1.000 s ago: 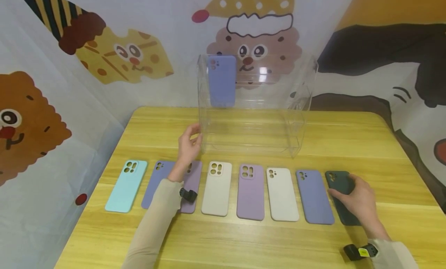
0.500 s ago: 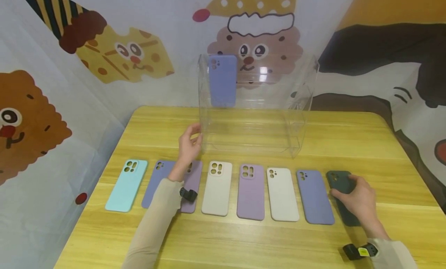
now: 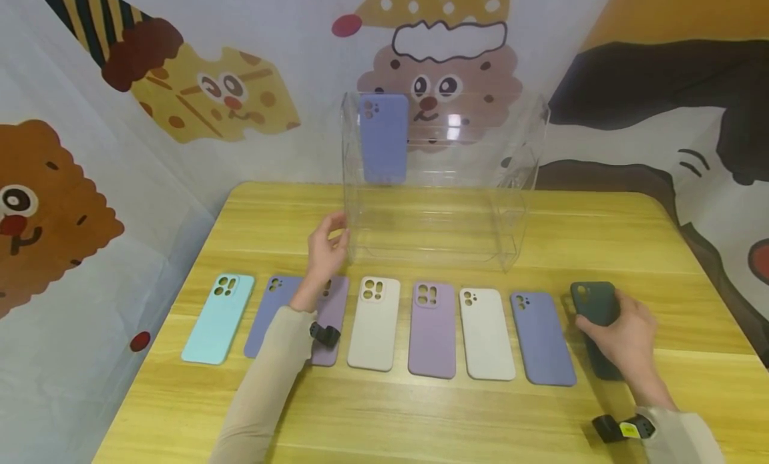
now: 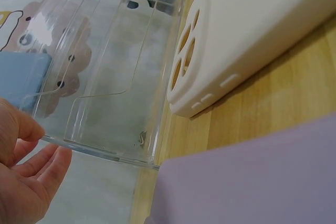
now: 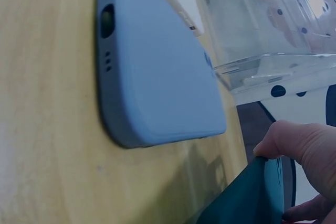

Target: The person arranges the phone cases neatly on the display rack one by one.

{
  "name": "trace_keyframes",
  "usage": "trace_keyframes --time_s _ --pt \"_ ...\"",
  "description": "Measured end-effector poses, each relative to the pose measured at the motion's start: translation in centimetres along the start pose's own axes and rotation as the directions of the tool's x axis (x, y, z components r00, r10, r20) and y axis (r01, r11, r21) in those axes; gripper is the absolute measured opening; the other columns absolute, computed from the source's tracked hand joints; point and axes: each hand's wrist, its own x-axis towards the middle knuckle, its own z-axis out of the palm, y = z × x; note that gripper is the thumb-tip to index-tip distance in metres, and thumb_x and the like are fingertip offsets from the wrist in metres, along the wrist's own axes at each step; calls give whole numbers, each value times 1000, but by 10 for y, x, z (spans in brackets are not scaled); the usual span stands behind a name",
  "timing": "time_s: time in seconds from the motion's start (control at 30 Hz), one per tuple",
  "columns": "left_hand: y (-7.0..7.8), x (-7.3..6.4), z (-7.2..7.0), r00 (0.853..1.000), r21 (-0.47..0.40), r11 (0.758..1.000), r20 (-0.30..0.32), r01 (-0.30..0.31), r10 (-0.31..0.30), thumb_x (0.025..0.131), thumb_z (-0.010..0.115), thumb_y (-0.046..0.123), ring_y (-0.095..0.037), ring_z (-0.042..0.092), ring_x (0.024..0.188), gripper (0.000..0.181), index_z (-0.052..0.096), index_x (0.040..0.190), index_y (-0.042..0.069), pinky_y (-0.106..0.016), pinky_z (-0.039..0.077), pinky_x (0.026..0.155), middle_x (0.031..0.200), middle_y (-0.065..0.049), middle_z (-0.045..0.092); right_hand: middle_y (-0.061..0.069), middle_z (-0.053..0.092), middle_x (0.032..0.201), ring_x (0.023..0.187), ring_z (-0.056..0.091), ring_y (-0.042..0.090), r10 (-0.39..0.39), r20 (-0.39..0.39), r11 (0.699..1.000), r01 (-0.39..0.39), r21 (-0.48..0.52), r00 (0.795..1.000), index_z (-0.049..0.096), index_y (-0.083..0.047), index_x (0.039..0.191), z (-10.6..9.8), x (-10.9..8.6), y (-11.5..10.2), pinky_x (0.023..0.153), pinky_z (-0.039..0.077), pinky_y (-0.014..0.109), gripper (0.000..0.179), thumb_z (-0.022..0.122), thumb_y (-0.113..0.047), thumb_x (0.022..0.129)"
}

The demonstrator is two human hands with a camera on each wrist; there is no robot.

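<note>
**Your left hand (image 3: 327,250) pinches the clear stand (image 3: 444,217); your right hand (image 3: 627,330) holds the dark green case (image 3: 591,305)**

Farthest out on your left, to the near side of your left hand, a turquoise case (image 3: 218,324) lies on the wooden table (image 3: 456,424). Next to it is a blue-violet case (image 3: 267,307), partly covered by your left sleeve (image 3: 264,377). A purple case (image 3: 335,304) lies below your left wrist, partly hidden by that wrist and the black device (image 3: 326,335) strapped to it.

Your left thumb and fingers are nearly closed, on either side of the stand's left edge. The stand rises just to the right of that hand, ahead of the row. In its left part, up and to the right of your left hand, a blue case (image 3: 384,143) leans upright.

Between your hands, on their near side, you have four cases lying apart: a cream case (image 3: 374,334), a second purple case (image 3: 432,337), a white case (image 3: 488,340), and a flat blue case (image 3: 543,344), the nearest to your right hand.

Your right thumb and fingers grip the dark green case by its two long edges, camera openings pointing away from you. It sits under your right palm, at the right end of the row, and looks tilted; you cannot tell whether its near end touches the table.
</note>
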Motion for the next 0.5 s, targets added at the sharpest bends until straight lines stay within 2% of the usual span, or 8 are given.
trace_keyframes --time_s 0.1,0.3,0.5 --pt "0 0 0 1000 10 1000 9 -2 2 86 51 -16 -46 54 105 31 48 117 -20 -49 53 87 112 -36 54 48 36 119 108 31 61 -4 -15 1000 4 8 1000 30 23 131 -2 1 -3 90 26 65 80 73 -11 73" --pt "0 1 0 1000 17 1000 12 -8 7 86 51 -17 -46 55 105 31 48 117 -20 -48 54 87 111 -36 54 46 35 124 113 30 61 -24 -58 999 27 47 998 30 21 133 -6 6 -11 98 21 66 80 73 -9 71" --pt "-2 1 -1 1000 10 1000 5 -13 13 86 51 -17 -47 55 104 31 48 116 -21 -49 53 87 111 -36 54 43 37 128 115 32 58 -22 -72 998 26 57 997 31 18 134 -10 12 -25 97 25 66 81 73 -9 70"
